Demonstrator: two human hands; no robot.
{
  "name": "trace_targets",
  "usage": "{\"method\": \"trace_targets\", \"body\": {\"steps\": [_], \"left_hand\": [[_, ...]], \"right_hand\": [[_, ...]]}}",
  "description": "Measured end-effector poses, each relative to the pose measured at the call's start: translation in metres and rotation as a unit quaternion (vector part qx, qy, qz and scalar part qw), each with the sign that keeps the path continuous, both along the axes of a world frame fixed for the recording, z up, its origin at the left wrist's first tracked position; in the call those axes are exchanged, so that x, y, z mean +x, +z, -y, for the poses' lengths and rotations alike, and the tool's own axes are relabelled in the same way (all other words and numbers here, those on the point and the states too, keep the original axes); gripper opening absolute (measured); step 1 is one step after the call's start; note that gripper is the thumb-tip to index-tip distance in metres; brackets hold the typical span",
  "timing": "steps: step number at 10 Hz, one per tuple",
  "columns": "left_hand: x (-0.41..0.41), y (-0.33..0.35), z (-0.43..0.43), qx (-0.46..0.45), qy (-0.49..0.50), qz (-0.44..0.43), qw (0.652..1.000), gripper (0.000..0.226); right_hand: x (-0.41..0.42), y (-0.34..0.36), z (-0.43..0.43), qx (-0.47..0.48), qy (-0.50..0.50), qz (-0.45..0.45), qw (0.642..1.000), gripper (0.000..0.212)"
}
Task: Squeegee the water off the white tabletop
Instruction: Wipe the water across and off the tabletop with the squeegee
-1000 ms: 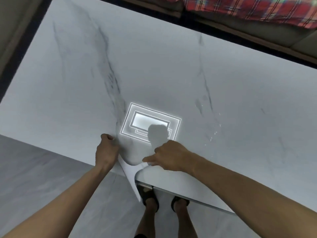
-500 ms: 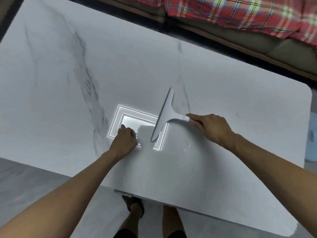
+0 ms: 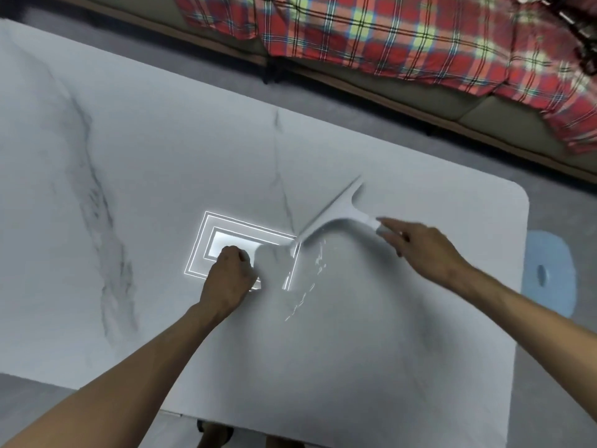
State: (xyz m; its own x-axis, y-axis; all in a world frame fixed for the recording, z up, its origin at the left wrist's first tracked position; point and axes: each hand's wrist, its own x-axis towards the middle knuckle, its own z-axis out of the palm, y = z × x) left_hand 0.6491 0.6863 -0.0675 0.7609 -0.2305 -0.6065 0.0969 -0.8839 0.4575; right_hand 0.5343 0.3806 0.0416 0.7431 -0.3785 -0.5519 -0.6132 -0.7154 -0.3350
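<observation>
The white squeegee [image 3: 336, 215] lies on the white marble-veined tabletop [image 3: 161, 163], right of centre, its blade running diagonally from upper right to lower left. My right hand [image 3: 426, 250] reaches in from the right with its fingers stretched out, and the blurred fingertips pinch the end of the short handle. A streak of water drops [image 3: 310, 273] glistens just below the blade's lower end. My left hand [image 3: 231, 276] rests on the tabletop as a curled fist, left of the water, holding nothing.
A ceiling lamp's bright rectangular reflection [image 3: 223, 237] shows beside my left hand. A sofa with a red plaid blanket [image 3: 403, 37] runs along the far side. A pale blue object [image 3: 549, 273] lies on the floor past the table's right edge [image 3: 521, 253]. My feet show under the near edge.
My right hand has carried the squeegee from the near edge up and to the right across the top, turning the blade. My left hand left the near edge and now rests as a fist.
</observation>
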Motion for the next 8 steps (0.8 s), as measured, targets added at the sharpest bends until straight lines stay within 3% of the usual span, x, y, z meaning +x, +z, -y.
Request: {"method": "trace_targets", "body": {"steps": [1,2,3,5,6,7,8], "left_hand": [[0.016,-0.017,0.033,-0.007,-0.044,0.008,0.999,0.019],[0.019,-0.034,0.049,0.016,-0.079,-0.004,0.997,0.013],[0.018,-0.055,0.063,0.063,-0.088,-0.034,0.994,0.021],[0.027,-0.037,0.078,0.089,-0.129,-0.058,0.986,0.066],[0.029,-0.036,0.079,0.095,-0.144,-0.061,0.983,0.066],[0.032,-0.024,0.083,0.094,-0.092,-0.142,0.981,0.057],[0.034,-0.027,0.086,0.097,-0.069,-0.138,0.983,0.050]], "right_hand": [[0.074,-0.022,0.036,0.018,-0.048,0.049,0.997,0.041],[0.116,-0.044,0.050,0.041,-0.095,0.052,0.993,0.039],[0.153,-0.068,0.053,0.033,-0.141,0.058,0.988,0.026],[0.092,-0.072,0.023,-0.046,-0.042,0.037,0.997,0.047],[0.045,-0.060,0.016,-0.027,-0.028,0.006,0.999,0.050],[-0.007,-0.031,0.011,0.002,-0.022,-0.073,0.997,0.050],[-0.014,-0.014,0.016,0.012,-0.013,-0.090,0.996,0.048]]}}
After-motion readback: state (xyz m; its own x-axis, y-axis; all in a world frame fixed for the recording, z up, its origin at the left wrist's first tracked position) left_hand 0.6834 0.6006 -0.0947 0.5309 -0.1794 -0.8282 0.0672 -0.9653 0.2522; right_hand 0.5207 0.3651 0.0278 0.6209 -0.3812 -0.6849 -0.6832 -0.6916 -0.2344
